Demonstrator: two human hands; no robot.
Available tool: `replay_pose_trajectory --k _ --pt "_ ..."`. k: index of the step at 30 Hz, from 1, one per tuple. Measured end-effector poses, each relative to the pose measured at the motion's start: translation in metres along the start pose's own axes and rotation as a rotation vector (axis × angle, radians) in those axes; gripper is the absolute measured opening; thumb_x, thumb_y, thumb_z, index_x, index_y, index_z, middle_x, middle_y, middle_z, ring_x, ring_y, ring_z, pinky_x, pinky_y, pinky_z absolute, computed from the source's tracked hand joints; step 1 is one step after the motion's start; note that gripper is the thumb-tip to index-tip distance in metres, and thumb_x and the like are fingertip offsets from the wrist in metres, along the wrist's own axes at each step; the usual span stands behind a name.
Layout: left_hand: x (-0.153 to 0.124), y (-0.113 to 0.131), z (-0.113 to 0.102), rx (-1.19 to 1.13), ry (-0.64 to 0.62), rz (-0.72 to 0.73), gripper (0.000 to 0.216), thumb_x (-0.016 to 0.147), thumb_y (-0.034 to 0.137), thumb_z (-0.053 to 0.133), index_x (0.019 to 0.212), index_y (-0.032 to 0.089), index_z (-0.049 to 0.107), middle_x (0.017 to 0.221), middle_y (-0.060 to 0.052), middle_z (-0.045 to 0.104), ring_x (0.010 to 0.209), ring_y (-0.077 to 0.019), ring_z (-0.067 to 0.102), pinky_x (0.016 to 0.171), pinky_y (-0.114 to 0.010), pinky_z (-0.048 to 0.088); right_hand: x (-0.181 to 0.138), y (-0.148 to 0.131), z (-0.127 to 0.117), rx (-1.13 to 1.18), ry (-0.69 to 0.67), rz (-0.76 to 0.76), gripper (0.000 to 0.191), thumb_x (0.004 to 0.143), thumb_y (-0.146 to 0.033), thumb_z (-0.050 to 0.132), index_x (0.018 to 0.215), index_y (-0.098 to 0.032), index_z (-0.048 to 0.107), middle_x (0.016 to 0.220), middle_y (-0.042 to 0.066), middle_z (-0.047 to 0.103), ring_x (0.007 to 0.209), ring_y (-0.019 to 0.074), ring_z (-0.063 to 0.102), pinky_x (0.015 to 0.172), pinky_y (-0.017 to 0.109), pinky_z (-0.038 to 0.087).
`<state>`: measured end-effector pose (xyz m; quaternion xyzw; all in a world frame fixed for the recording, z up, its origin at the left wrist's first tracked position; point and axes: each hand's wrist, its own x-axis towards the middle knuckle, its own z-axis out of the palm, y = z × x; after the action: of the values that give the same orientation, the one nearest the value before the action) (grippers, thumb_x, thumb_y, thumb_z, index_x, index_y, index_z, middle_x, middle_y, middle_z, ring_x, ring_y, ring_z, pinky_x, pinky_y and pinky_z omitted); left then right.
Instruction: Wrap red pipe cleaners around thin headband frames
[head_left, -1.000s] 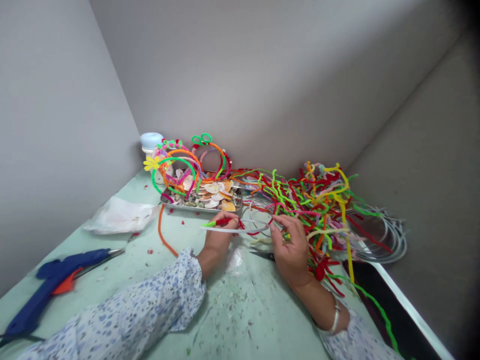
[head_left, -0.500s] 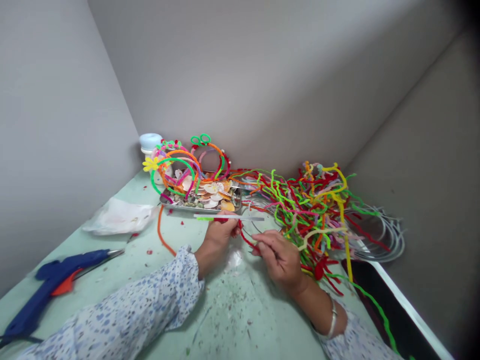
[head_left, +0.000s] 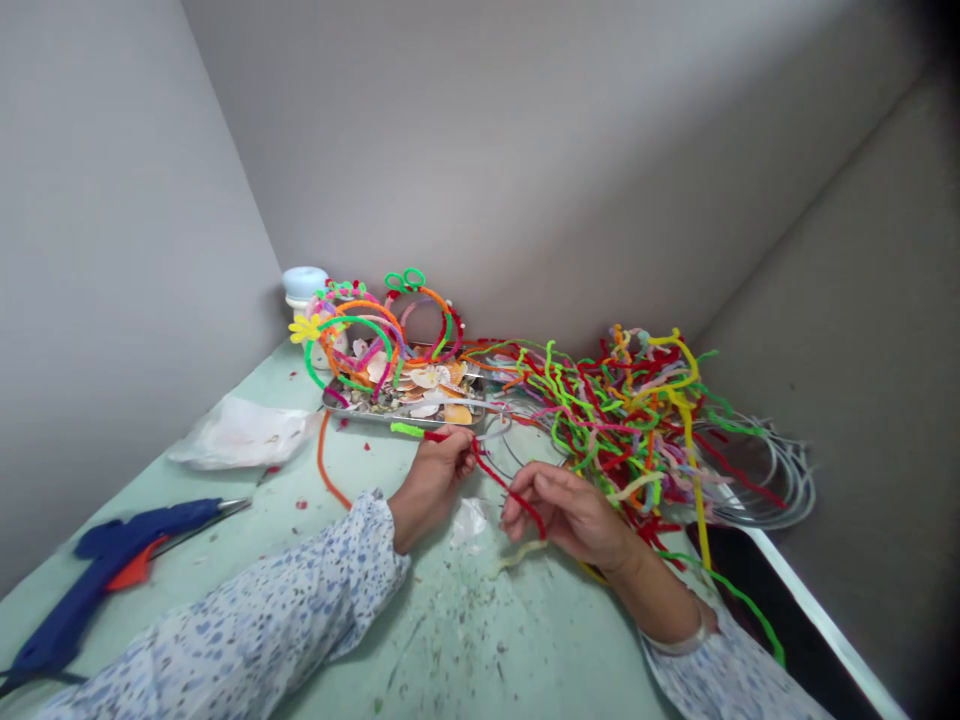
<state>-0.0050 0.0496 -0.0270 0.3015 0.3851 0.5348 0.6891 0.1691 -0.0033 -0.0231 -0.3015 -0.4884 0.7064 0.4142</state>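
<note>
My left hand (head_left: 435, 475) is closed on a thin pale headband (head_left: 416, 408), gripping where its lower end is wrapped in a red pipe cleaner (head_left: 495, 475). A bright green wrapping (head_left: 406, 430) covers the tip beyond my fingers. From my left fingertips the red pipe cleaner's loose length slants down to the right, across the fingers of my right hand (head_left: 566, 510). That hand is loosely curled, thumb apart from the fingertips, without a pinch on it. A pale yellow piece (head_left: 521, 555) shows at the red tail's end; whether they are joined I cannot tell.
Behind my hands, a metal tray (head_left: 360, 415) holds shells and several finished headbands (head_left: 349, 320). A tangled heap of pipe cleaners (head_left: 622, 400) lies right, beside coiled grey hoops (head_left: 787, 480). Left are a blue glue gun (head_left: 127, 540) and a plastic bag (head_left: 240, 432). Walls enclose the table.
My right hand has loosened from a pinch and turned, with the red tail now trailing lower across its fingers. The headband has tilted, showing more of its curve.
</note>
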Motion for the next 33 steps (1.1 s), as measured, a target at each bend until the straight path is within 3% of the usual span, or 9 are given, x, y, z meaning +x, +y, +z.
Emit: replay_pose_trajectory --k 3,8,12,19,25,33 --pt "0.002 0.0 -0.002 -0.054 0.006 -0.008 0.01 0.065 0.017 0.063 0.068 0.015 0.054 0.057 0.005 0.052 0.046 -0.0032 0.045 0.043 -0.013 0.034 -0.004 0.0 0.002 -0.029 -0.05 -0.028 0.027 0.085 -0.043 0.061 0.092 -0.017 0.064 0.083 0.01 0.074 0.081 0.0225 0.07 0.078 0.039 0.052" --pt "0.006 -0.001 -0.005 -0.142 -0.005 -0.035 0.006 0.067 0.015 0.06 0.069 0.014 0.054 0.059 0.004 0.053 0.049 -0.0042 0.048 0.044 -0.013 0.038 0.003 0.005 -0.003 0.03 0.063 -0.025 0.033 0.087 -0.043 0.055 0.109 -0.019 0.058 0.08 0.007 0.074 0.07 0.0206 0.07 0.074 0.038 0.052" --pt "0.005 0.001 -0.005 -0.171 -0.029 -0.054 0.006 0.067 0.013 0.059 0.067 0.015 0.054 0.058 0.003 0.053 0.047 -0.0046 0.047 0.043 -0.014 0.039 0.009 0.01 -0.009 -0.036 0.092 -0.02 0.032 0.086 -0.046 0.056 0.099 -0.017 0.061 0.076 0.008 0.073 0.066 0.0201 0.068 0.069 0.035 0.052" --pt "0.005 0.001 -0.006 -0.184 -0.089 -0.075 0.007 0.066 0.011 0.059 0.069 0.015 0.055 0.059 0.004 0.053 0.048 -0.0044 0.048 0.044 -0.013 0.041 0.025 0.012 -0.027 -0.268 0.286 -0.224 0.039 0.087 -0.054 0.051 0.086 -0.017 0.064 0.064 0.004 0.068 0.053 0.0161 0.06 0.057 0.03 0.049" --pt "0.005 -0.005 -0.007 -0.187 -0.132 -0.083 0.007 0.066 0.012 0.061 0.069 0.015 0.056 0.059 0.005 0.052 0.048 -0.0036 0.047 0.045 -0.013 0.039 0.043 0.004 -0.038 -0.44 0.37 -0.29 0.041 0.086 -0.054 0.052 0.077 -0.016 0.063 0.055 0.001 0.063 0.043 0.0123 0.052 0.046 0.025 0.043" --pt "-0.005 -0.008 -0.001 -0.139 -0.173 -0.114 0.008 0.064 0.013 0.063 0.064 0.014 0.055 0.059 0.004 0.052 0.05 -0.0043 0.047 0.047 -0.014 0.038 0.027 0.007 -0.019 -0.798 0.435 -0.331 0.02 0.088 -0.033 0.056 0.1 -0.02 0.064 0.081 0.002 0.07 0.058 0.0152 0.064 0.057 0.028 0.052"
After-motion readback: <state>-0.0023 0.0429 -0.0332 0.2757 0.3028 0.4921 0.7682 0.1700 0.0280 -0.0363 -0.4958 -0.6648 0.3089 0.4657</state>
